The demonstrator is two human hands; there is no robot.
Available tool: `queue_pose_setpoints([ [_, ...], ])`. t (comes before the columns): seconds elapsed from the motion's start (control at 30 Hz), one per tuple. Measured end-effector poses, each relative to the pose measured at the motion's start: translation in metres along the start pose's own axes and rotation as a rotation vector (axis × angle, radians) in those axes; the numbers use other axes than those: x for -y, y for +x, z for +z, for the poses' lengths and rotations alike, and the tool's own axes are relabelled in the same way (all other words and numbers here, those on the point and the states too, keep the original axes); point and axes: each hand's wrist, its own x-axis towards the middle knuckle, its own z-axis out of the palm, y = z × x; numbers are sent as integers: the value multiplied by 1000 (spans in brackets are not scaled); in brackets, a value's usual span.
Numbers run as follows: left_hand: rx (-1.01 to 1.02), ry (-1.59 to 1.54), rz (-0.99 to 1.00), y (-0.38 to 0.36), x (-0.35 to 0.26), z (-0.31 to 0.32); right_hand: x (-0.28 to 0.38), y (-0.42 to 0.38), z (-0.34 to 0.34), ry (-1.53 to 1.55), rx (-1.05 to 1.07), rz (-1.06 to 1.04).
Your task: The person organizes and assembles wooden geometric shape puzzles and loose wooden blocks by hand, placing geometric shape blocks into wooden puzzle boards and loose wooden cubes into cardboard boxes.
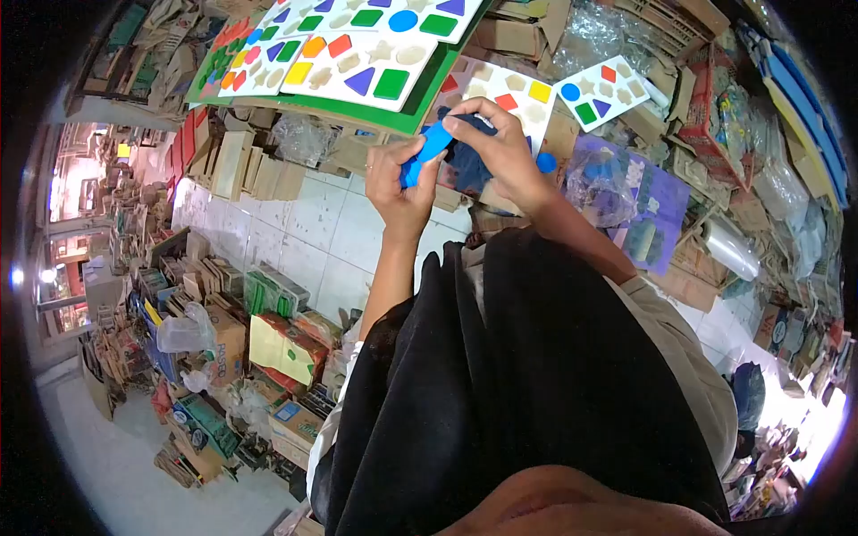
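Note:
Both hands are together in front of my body, around a bright blue piece point(427, 154), its exact shape partly covered by fingers. My left hand point(399, 179) is closed on its lower left end, the thumb pressed against it. My right hand point(499, 147) pinches the upper right end between thumb and fingers. Behind the right hand lies a dark blue cloth point(468, 163). Just beyond is a white shape board point(527, 105) with red and yellow pieces and bare cut-outs. A blue round piece point(546, 163) lies by its lower edge.
Several white shape boards point(362, 67) with coloured pieces rest on a green sheet point(438, 89) at the top. A smaller board point(601, 92) sits to the right, above a purple sheet point(666, 201) and clear plastic. A red crate point(715, 116) stands far right. Boxes point(228, 344) crowd the lower left.

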Motion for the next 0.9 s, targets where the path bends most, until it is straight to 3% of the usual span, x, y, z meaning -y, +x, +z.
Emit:
queue_pose_setpoints([
  [0.1,44,-8,-27,-5,3,-6,1,-6,6,-40,-10,184],
  [0.17,7,-5,-14,-5,6,-5,-11,-6,9,-517,-24,-662],
  [0.23,10,12,-2,-2,2,-5,1,-8,12,-552,-20,-679],
  [0.3,4,28,14,-2,0,-5,4,-3,9,-160,-57,-112],
  [0.37,34,23,44,-2,0,-6,4,1,5,29,-44,224],
  [0.43,24,5,22,-2,5,-3,-3,-1,6,-377,-81,-368],
  [0.47,18,-10,-8,-3,6,-2,-6,-6,12,-409,-65,-540],
  [0.5,20,-11,-13,-3,5,-2,-5,-7,13,-411,-65,-536],
  [0.63,29,18,58,0,7,-4,-7,6,6,-362,-59,-367],
  [0.73,49,-64,110,-6,8,-3,-27,12,-10,20,144,355],
  [0.77,35,-164,-11,-9,5,1,-28,10,-13,18,145,354],
  [0.8,19,-262,-131,-11,3,5,-12,5,-9,284,51,381],
  [0.83,13,-260,-131,-13,4,7,-1,2,-7,551,-45,405],
  [0.9,-92,-566,-593,-15,4,11,1,0,-13,595,54,349],
])
